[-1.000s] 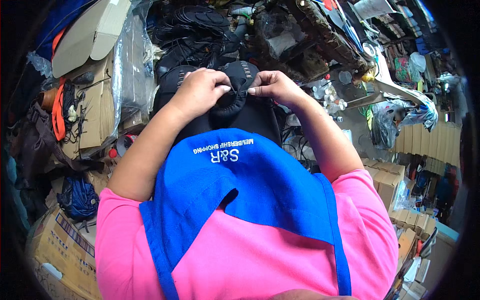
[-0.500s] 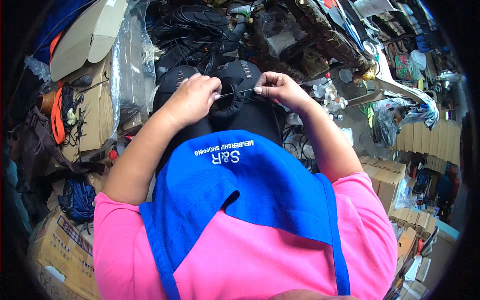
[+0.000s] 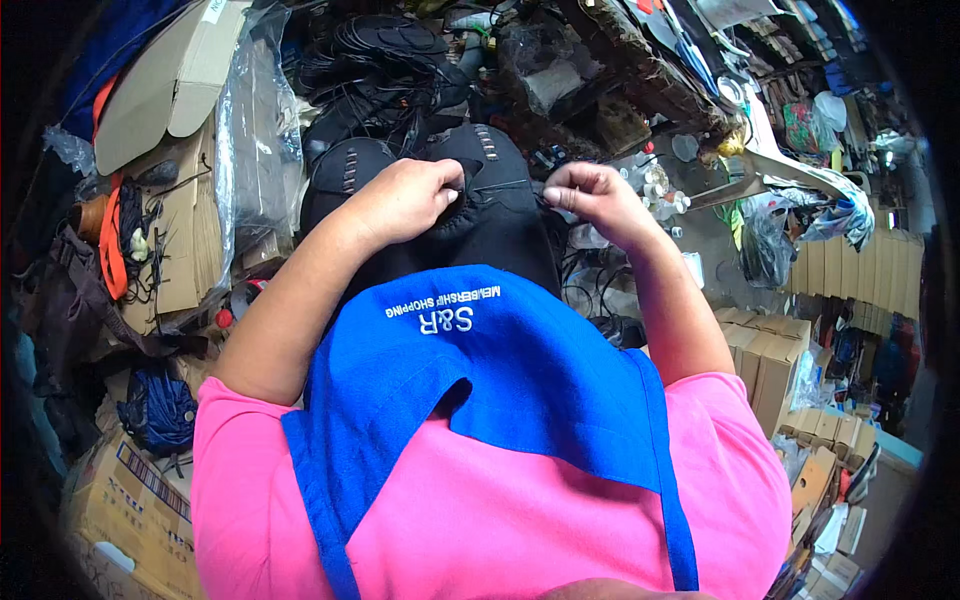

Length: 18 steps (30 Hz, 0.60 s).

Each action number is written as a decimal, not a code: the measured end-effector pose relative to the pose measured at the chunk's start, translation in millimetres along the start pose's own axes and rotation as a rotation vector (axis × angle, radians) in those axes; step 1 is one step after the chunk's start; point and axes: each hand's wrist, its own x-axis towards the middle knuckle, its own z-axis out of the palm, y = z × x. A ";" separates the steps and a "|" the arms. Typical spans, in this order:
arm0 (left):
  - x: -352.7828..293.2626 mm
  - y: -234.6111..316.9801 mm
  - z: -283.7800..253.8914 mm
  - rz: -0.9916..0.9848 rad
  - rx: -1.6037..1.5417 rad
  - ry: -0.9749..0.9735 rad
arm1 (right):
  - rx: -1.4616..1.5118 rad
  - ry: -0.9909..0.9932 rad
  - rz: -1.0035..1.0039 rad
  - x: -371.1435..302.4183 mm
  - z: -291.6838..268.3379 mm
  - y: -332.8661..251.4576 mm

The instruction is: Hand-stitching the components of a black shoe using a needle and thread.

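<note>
My left hand (image 3: 415, 200) is closed on a small black piece with a gathered, rounded rim (image 3: 455, 224), resting between my thighs above the blue apron (image 3: 480, 370). Much of this piece is hidden by the hand, and its kind is not clear. A thin dark thread (image 3: 505, 186) runs from it toward my right hand (image 3: 595, 200). That hand stands off to the right of the piece, thumb and forefinger pinched together at the thread's end. Whether a needle is in the pinch is too small to see. My knees, in black trousers with ladder-like slits (image 3: 350, 170), lie just beyond.
Coiled black cords (image 3: 380, 60) are heaped past my knees. Cardboard (image 3: 175, 70) and plastic-wrapped sheets (image 3: 262, 140) crowd the left. On the right are small clear bottles (image 3: 655, 185), a curved pale metal frame (image 3: 790, 160) and stacked cartons (image 3: 765, 360).
My right hand has moved right and slightly down, away from the black piece, drawing the thread out. My left hand has shifted right and down, further over the piece's rim.
</note>
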 end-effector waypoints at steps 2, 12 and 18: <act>1.2 2.0 1.5 0.033 0.010 -0.004 | -0.098 0.139 0.004 7.4 -1.5 -14.7; 0.7 1.8 1.0 0.010 0.091 -0.011 | -1.201 0.114 -0.585 31.8 18.9 -36.3; -0.9 -4.8 2.7 0.046 0.178 0.030 | -1.387 -0.037 -0.623 43.3 46.4 -29.5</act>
